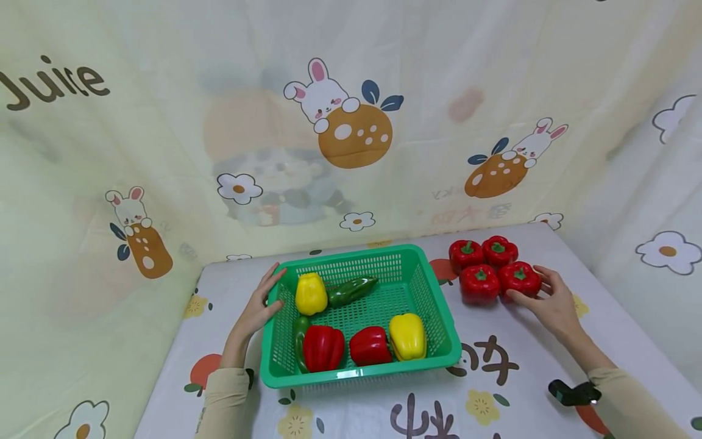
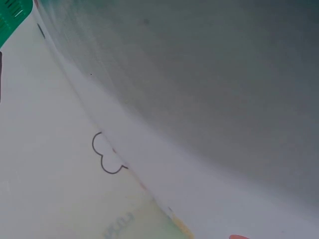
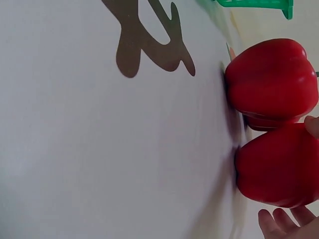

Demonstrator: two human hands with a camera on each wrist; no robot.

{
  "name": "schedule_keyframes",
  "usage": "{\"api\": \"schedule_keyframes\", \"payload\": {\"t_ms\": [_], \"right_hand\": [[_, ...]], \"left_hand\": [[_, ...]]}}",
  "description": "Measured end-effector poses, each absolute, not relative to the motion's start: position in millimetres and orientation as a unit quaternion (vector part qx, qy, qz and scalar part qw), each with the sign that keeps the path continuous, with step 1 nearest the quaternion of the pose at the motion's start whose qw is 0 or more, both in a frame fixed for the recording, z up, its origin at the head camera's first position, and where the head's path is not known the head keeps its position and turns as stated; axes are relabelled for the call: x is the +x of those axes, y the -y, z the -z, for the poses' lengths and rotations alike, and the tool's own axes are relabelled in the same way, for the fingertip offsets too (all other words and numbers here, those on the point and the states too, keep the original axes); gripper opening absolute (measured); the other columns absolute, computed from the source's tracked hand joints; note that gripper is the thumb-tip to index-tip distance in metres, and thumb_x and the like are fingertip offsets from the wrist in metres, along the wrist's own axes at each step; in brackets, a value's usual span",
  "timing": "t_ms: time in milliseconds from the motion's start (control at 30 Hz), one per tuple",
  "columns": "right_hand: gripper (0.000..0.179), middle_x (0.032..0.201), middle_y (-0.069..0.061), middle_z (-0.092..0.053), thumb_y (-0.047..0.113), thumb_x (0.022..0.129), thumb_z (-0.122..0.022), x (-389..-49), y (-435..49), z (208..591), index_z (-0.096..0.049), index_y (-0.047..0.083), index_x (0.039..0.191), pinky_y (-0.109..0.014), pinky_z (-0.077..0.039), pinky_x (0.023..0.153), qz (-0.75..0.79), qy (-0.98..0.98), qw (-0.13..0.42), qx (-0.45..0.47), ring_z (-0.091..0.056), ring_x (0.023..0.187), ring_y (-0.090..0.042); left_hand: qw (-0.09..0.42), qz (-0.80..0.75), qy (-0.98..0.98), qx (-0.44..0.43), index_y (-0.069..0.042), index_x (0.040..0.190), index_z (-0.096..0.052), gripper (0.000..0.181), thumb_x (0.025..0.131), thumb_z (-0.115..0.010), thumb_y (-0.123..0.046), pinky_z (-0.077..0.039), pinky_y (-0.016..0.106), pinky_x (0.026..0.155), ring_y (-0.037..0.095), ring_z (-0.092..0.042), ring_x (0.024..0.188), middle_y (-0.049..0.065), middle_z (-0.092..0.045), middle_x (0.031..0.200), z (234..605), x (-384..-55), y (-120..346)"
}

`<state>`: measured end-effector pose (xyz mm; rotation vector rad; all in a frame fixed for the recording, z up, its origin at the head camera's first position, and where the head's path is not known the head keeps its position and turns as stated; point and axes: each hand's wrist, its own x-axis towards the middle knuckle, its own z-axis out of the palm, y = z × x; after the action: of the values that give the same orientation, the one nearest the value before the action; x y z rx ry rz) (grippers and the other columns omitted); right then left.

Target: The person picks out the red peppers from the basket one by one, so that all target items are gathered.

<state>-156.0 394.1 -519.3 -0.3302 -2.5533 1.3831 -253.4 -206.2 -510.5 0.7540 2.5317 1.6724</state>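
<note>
My right hand (image 1: 554, 305) holds the near right red bell pepper (image 1: 520, 278) of a tight group. In the right wrist view, the thumb (image 3: 311, 125) lies on one side of that pepper (image 3: 279, 167) and the fingers (image 3: 284, 221) on the other. Beside it stand another red bell pepper (image 1: 479, 284) in front and two more behind, (image 1: 466, 255) stems up. On the left rim of a green plastic basket (image 1: 359, 371) rests my left hand (image 1: 259, 308), fingers spread, thumb over the edge. The left wrist view shows only a corner of the basket (image 2: 12, 17), no hand grip.
Inside the basket lie a yellow bell pepper (image 1: 311, 294), a long dark green pepper (image 1: 352, 291), a second green one (image 1: 300, 341), two red bell peppers (image 1: 323, 349) and another yellow one (image 1: 407, 336). A printed curtain (image 1: 428, 152) hangs behind the cloth-covered table (image 1: 439, 402).
</note>
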Motion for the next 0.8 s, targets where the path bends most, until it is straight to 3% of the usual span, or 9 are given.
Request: {"api": "schedule_keyframes", "payload": {"t_ms": [167,300,400,533,667,800], "right_hand": [[0.085,0.145,-0.035,-0.037,0.036,0.09,-0.07,-154.5,-397.4,512.4,-0.026,-0.004,0.15,-0.004,-0.038,0.067,-0.465,0.87,0.124,-0.105,-0.04,0.124,-0.054],[0.083,0.145,-0.033,-0.039,0.038,0.091,-0.069,-154.0,-397.0,502.3,-0.027,-0.002,0.15,-0.005,-0.041,0.07,-0.456,0.874,0.132,-0.104,-0.041,0.125,-0.053],[0.083,0.147,-0.031,-0.038,0.038,0.091,-0.068,-154.7,-392.4,490.6,-0.028,0.0,0.151,-0.025,-0.051,0.088,-0.442,0.882,0.134,-0.094,-0.04,0.128,-0.051],[0.081,0.15,-0.029,-0.037,0.036,0.091,-0.068,-157.3,-379.9,473.1,-0.028,0.001,0.152,-0.06,-0.04,0.099,-0.424,0.891,0.147,-0.067,-0.037,0.131,-0.049],[0.08,0.148,-0.031,-0.037,0.033,0.091,-0.069,-156.6,-359.8,457.7,-0.029,0.0,0.151,-0.068,-0.037,0.096,-0.423,0.894,0.147,-0.033,-0.036,0.131,-0.051],[0.078,0.145,-0.031,-0.041,0.031,0.09,-0.071,-154.1,-336.6,447.0,-0.032,-0.001,0.149,-0.067,-0.038,0.095,-0.422,0.896,0.137,0.004,-0.039,0.129,-0.049]], "left_hand": [[0.004,-0.532,-0.812,0.24,-0.002,0.15,-0.038,0.07,0.082,-0.056,0.001,-0.029,0.069,0.101,0.047,-0.019,0.143,0.017,-0.011,0.164,513.0,-255.4,208.0],[0.011,-0.533,-0.812,0.238,0.004,0.15,-0.035,0.07,0.082,-0.054,0.005,-0.028,0.071,0.101,0.05,-0.018,0.142,0.021,-0.01,0.163,502.4,-249.5,204.9],[0.017,-0.534,-0.811,0.238,0.009,0.148,-0.034,0.069,0.082,-0.053,0.006,-0.027,0.072,0.101,0.053,-0.017,0.141,0.026,-0.008,0.161,489.2,-242.6,201.7],[0.02,-0.527,-0.816,0.235,0.01,0.147,-0.034,0.069,0.082,-0.053,0.006,-0.027,0.071,0.101,0.054,-0.018,0.141,0.028,-0.009,0.16,477.0,-236.9,199.0],[0.018,-0.528,-0.814,0.239,0.011,0.147,-0.034,0.068,0.082,-0.053,0.006,-0.028,0.071,0.101,0.054,-0.018,0.141,0.029,-0.01,0.16,476.2,-235.6,198.5],[0.016,-0.534,-0.809,0.245,0.011,0.147,-0.034,0.068,0.082,-0.054,0.008,-0.027,0.072,0.101,0.054,-0.016,0.142,0.029,-0.01,0.16,478.0,-235.0,198.3]]}}
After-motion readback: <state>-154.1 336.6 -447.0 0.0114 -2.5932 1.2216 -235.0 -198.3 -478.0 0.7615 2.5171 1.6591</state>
